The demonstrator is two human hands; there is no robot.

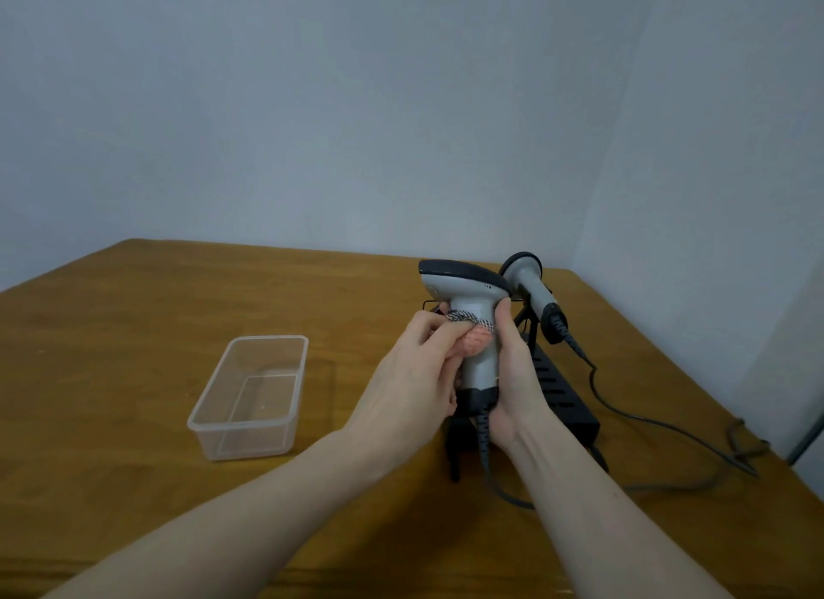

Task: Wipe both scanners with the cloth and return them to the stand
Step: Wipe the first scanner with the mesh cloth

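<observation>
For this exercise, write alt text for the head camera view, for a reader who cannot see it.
A person's right hand holds a grey scanner upright by its handle while the left hand presses a pink cloth against it. Behind, a second scanner rests on a black stand. A clear plastic container sits to the left on the wooden table.

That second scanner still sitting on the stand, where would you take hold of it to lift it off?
Probably by the handle of the second scanner, the slim grey shaft below its rounded head. It leans out to the right of the stand, bare on that side, so come from the right and above. Avoid the dark lower end, where the cable leaves.
</observation>
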